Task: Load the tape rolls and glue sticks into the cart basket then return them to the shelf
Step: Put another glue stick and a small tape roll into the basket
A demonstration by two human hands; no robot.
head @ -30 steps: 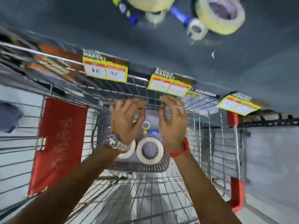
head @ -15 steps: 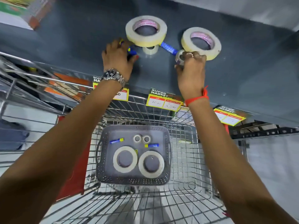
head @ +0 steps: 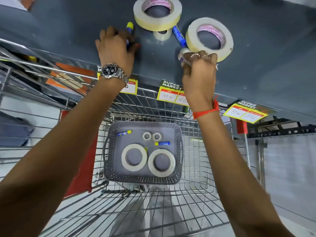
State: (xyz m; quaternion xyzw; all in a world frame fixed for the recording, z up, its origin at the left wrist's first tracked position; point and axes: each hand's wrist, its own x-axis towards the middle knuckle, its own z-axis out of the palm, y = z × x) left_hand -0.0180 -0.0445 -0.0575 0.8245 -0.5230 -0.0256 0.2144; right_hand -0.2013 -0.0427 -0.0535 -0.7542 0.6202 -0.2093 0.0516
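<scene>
Loading step, by the look of it — left hand (head: 116,47) closed on a glue stick (head: 129,26), right hand (head: 199,65) pinching a small tape roll (head: 183,53) on the shelf (head: 68,23); next, carry both toward 6 o'clock — into the basket (head: 109,151).

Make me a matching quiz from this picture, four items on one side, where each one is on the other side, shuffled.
Items:
1. wristwatch
2. red thread band
3. two small tape rolls side by side
4. blue glue stick between the big tape rolls

Places:
A. in the grey basket
B. on the dark shelf
C. on the left wrist
D. on the right wrist

Pairs: 1-C, 2-D, 3-A, 4-B
</scene>
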